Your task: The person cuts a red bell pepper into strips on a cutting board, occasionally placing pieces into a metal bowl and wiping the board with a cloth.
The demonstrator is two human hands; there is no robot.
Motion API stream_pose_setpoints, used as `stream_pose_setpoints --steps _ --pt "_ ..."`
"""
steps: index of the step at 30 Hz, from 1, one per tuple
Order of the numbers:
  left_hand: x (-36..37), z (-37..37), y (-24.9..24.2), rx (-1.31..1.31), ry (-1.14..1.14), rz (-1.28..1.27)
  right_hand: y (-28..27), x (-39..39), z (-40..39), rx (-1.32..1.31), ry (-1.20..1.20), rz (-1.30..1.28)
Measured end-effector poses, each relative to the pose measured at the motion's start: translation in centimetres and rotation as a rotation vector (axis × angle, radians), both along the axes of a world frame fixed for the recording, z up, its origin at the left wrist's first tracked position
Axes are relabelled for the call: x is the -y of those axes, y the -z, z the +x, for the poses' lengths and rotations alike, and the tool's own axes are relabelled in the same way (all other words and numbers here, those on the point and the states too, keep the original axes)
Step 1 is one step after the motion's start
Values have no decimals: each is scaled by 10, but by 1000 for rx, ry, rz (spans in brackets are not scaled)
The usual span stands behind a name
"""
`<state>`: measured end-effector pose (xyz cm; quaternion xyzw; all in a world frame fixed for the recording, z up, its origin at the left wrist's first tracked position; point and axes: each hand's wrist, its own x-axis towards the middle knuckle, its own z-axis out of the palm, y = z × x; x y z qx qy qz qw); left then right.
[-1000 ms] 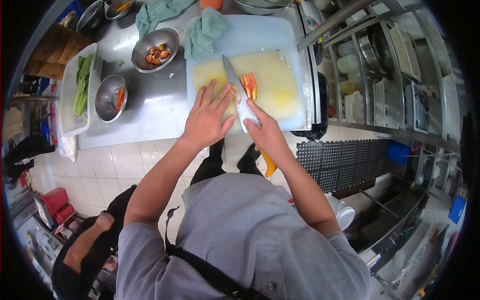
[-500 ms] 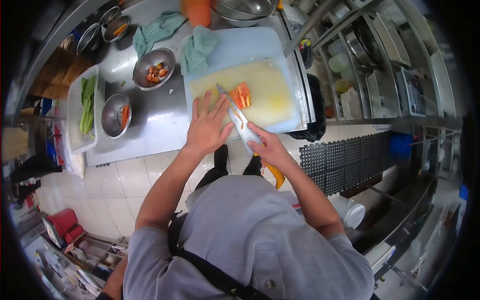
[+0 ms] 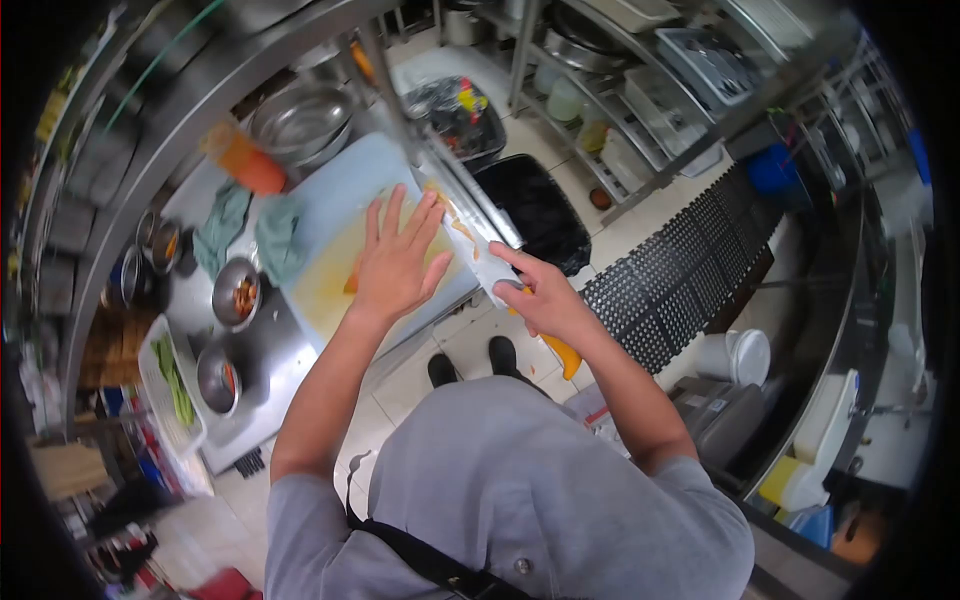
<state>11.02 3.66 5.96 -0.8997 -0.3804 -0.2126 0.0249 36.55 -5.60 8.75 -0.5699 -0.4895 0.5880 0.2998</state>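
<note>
Grips the yellow-handled knife (image 3: 486, 270) in the right hand (image 3: 540, 293), beside the three-o'clock edge of the cutting board (image 3: 345, 178), slanting the blade toward eleven o'clock with orange scraps (image 3: 465, 235) on it. Spreads the left hand (image 3: 398, 262) open near the blade's tip, at nine o'clock from the right hand.

knife (image 3: 490, 268): handle's partly behind the right hand (image 3: 545, 297)
veg chunk (image 3: 352, 277): mostly lost behind the left hand (image 3: 395, 268)
scraps (image 3: 461, 231): too blurry tbh
orange container (image 3: 243, 158): kinda smeary
</note>
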Motion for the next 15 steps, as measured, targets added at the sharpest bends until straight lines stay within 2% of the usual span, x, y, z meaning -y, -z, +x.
stream_pose_setpoints --steps 3,7,10,15 --pt "-49 61 2 -58 98 86 13 6 42 7 107 6" --pt "-66 117 -7 10 190 61 34 7 77 -7 209 13" --pt "-39 134 -8 -132 493 4 43 7 89 -85 266 15" --pt "-61 175 15 -180 402 38 52 3 104 -48 284 -17"
